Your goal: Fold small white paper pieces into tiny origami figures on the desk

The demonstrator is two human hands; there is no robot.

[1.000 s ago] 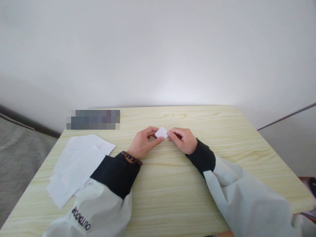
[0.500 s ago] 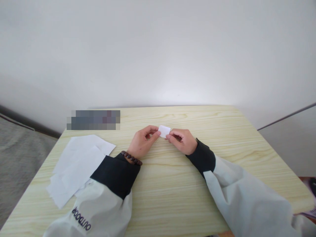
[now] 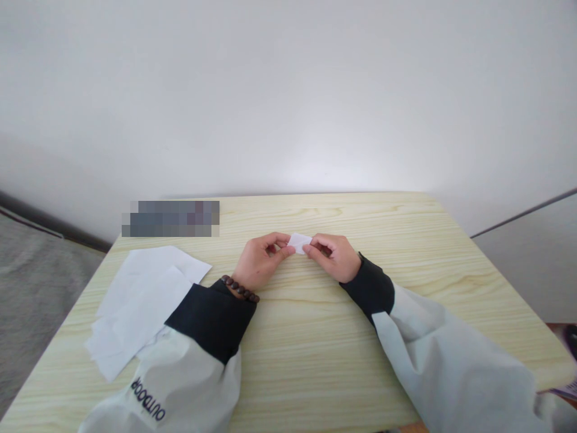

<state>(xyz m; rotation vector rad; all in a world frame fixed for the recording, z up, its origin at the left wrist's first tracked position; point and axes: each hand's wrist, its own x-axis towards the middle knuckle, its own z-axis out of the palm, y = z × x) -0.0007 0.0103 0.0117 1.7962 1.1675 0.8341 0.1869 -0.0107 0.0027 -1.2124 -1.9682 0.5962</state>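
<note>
Small white paper (image 3: 299,240) spans the gap between my left hand (image 3: 259,261) and right hand (image 3: 336,257); I've got both pinching it, one at each end.

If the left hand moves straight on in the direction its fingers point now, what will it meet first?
Beyond the small paper that it pinches, the left hand would probably meet the right hand first, though depth is hard to judge here.

Pale wood-grain table (image 3: 311,355), loose white sheets (image 3: 144,300) at left, pixelated item (image 3: 171,219) beyond them
</note>
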